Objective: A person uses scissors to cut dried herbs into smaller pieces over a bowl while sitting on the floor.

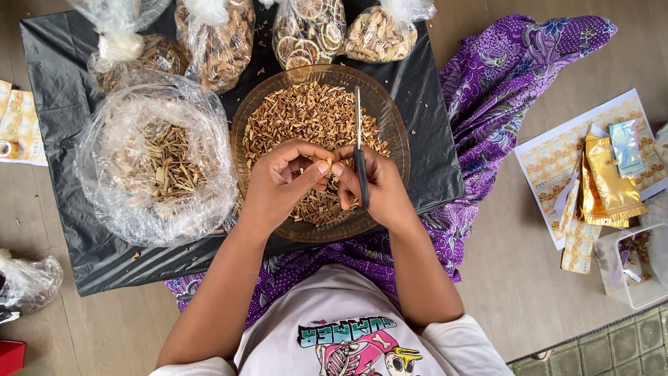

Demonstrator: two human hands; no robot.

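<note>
The left hand (282,182) hovers over a shallow amber glass bowl (391,122), its fingers curled together and pinching a small pale piece of dried root (328,162) at the fingertips. The right hand (376,186) meets it from the other side, fingers closed around the handles of a pair of dark scissors (359,150), whose blades point up and away from the person, standing nearly upright over the bowl; the blades look closed or almost so. The bowl is heaped with tan chopped root pieces (299,115) and sits on a black plastic sheet (62,76) spread on the wooden floor (529,278). Just left of the bowl, touching its rim, lies an open clear plastic bag (156,160) holding longer uncut dried sticks. Along the far edge of the sheet stand four tied clear bags of dried goods, one of them filled with dried citrus slices (308,31). A purple patterned cloth (501,83) runs from under the sheet out to the right. Farther right, well apart from the bowl, gold foil pouches (612,184) lie on a printed label sheet (557,157), near a clear plastic tub (637,268).
</note>
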